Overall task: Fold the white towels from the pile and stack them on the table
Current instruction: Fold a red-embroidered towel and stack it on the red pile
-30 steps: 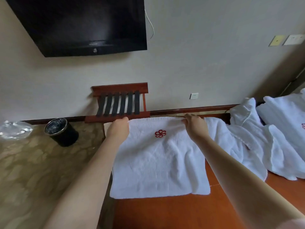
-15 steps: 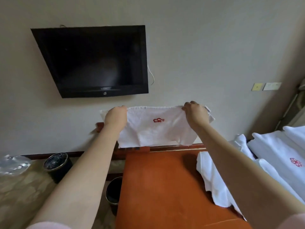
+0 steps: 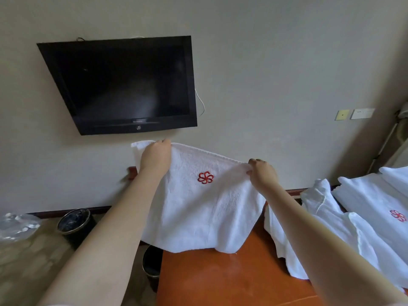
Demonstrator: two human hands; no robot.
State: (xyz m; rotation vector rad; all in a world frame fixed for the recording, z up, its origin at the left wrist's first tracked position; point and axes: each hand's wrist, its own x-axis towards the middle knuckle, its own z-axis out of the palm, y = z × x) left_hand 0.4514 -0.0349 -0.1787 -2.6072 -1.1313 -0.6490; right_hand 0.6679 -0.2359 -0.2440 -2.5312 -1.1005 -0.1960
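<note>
1. The left hand (image 3: 155, 155) grips the top edge of a white towel (image 3: 198, 213) near its left corner, fingers curled over the hem.
2. The right hand (image 3: 262, 175) pinches the same edge at the right corner. It sits lower than the left hand, so the edge slopes down to the right.
3. The towel hangs between the hands over the far left part of the orange-brown desk (image 3: 220, 281), its red emblem (image 3: 205, 177) facing the camera. I cannot tell whether the lower hem touches the desk.
4. On the desk to the right lies a crumpled pile of towels (image 3: 320, 219). Just right of it is a folded towel (image 3: 375, 199) bearing the same red mark.
5. A black television (image 3: 123, 85) hangs on the far wall, above and left of the held towel.
6. On the floor at left, a dark bin (image 3: 75, 224) stands near the wall. A second bin (image 3: 151, 263) stands beside the desk's left edge.
</note>
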